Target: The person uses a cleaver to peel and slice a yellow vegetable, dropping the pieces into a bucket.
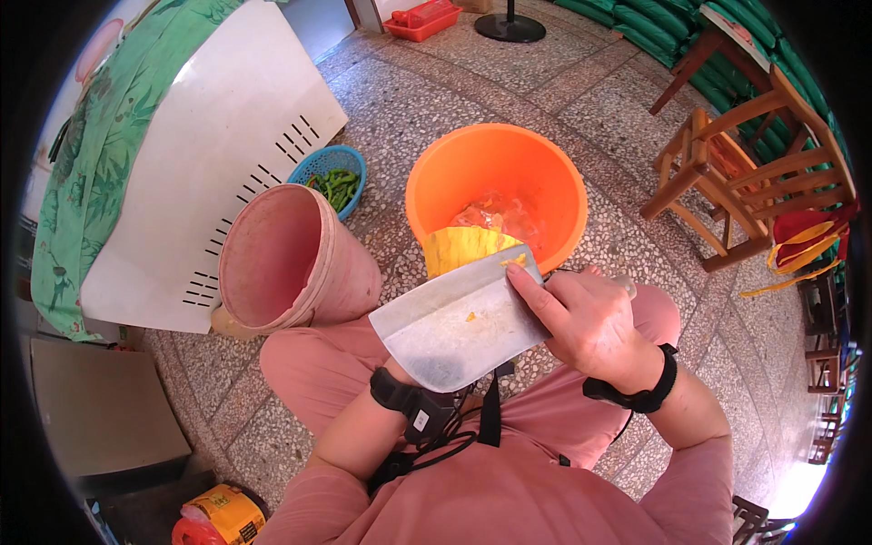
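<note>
My right hand (589, 317) grips a wide metal cleaver (456, 320), its index finger stretched along the blade. Small yellow bits stick to the metal. Just beyond the blade's far edge shows a yellow piece of what looks like pumpkin (463, 246), partly covered by the cleaver. The blade hides my left hand; only its wrist with a black strap (395, 390) shows. Past the yellow piece stands an orange plastic basin (449, 170) with crumpled clear plastic (501, 212) in it.
A pink plastic bucket (340, 255) leans by my left knee. Behind it sits a blue basket (317, 160) of green peppers (338, 185), beside a white slotted panel (204, 150). Wooden chairs (722, 184) stand at right. A black round base (509, 28) is at the back.
</note>
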{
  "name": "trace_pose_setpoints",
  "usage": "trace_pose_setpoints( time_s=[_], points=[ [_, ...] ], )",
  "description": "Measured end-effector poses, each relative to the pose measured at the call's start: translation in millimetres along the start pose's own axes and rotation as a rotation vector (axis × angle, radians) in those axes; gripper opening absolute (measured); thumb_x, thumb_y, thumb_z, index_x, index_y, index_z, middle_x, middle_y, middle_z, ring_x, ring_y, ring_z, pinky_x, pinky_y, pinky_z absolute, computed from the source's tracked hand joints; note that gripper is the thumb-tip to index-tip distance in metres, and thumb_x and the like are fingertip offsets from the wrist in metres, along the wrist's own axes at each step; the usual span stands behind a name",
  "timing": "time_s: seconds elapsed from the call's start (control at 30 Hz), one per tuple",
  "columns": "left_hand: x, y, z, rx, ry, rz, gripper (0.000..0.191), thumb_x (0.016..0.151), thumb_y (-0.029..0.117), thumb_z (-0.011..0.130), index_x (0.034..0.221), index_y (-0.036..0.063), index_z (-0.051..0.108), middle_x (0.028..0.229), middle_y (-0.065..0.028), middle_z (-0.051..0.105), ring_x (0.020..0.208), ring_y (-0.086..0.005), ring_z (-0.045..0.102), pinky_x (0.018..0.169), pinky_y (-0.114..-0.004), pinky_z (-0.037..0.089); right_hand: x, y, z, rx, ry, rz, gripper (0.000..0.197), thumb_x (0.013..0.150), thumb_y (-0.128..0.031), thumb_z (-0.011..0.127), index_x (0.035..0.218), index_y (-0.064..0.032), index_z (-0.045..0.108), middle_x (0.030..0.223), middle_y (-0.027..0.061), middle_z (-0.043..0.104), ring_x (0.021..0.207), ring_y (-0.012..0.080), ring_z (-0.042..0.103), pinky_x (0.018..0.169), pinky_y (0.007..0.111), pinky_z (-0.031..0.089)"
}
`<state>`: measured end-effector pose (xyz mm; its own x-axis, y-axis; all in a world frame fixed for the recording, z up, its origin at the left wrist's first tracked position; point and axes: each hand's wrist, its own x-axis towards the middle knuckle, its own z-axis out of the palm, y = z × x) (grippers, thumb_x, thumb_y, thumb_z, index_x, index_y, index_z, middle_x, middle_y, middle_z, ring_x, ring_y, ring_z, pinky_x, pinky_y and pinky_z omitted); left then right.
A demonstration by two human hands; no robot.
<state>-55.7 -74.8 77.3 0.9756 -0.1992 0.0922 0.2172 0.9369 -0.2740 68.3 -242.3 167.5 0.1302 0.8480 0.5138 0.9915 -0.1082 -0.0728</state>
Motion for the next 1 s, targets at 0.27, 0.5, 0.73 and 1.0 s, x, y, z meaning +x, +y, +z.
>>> trace_pose_setpoints(
  time_s=[0.27,0.5,0.73,1.0],
  points=[
    [-6,-12,22,0.199,0.022,-0.003,0.057,0.098,0.037,0.029,0.145,0.0066,0.017,0.146,-0.0174,0.026,0.131,-0.0323,0.035,0.106,-0.044,0.033,2,-1,-4,-0.014,-0.060,-0.042,0.050,0.067,-0.010,0.059,0.117,-0.0057,0.057,0.063,0.0021,0.044,0.051,0.0152,0.052,0.044,0.029,0.042],
    [2,-19,32,0.664,0.278,0.091,0.066,0.092,0.039,0.045,0.143,0.0046,0.022,0.144,-0.0169,0.032,0.129,-0.0302,0.038,0.105,-0.045,0.035,0,11,2,-0.029,-0.058,-0.043,0.052,0.068,-0.010,0.058,0.119,-0.0065,0.055,0.063,0.0017,0.044,0.053,0.0147,0.053,0.044,0.029,0.042],
    [-9,-11,12,0.542,0.306,0.314,0.064,0.091,0.051,0.040,0.141,0.0113,0.030,0.139,-0.0110,0.041,0.127,-0.0299,0.041,0.103,-0.050,0.034,-18,27,22,-0.084,-0.102,0.119,0.050,0.071,-0.007,0.056,0.120,-0.0058,0.053,0.065,0.0040,0.048,0.055,0.0192,0.055,0.048,0.032,0.045],
    [-19,-4,5,0.611,0.323,0.308,0.062,0.091,0.049,0.044,0.139,0.0106,0.033,0.138,-0.0104,0.043,0.124,-0.0282,0.044,0.103,-0.049,0.035,-38,55,25,-0.078,-0.242,0.549,0.049,0.072,-0.004,0.057,0.120,-0.0086,0.049,0.075,0.0096,0.059,0.066,0.0290,0.062,0.054,0.040,0.048]
  ],
)
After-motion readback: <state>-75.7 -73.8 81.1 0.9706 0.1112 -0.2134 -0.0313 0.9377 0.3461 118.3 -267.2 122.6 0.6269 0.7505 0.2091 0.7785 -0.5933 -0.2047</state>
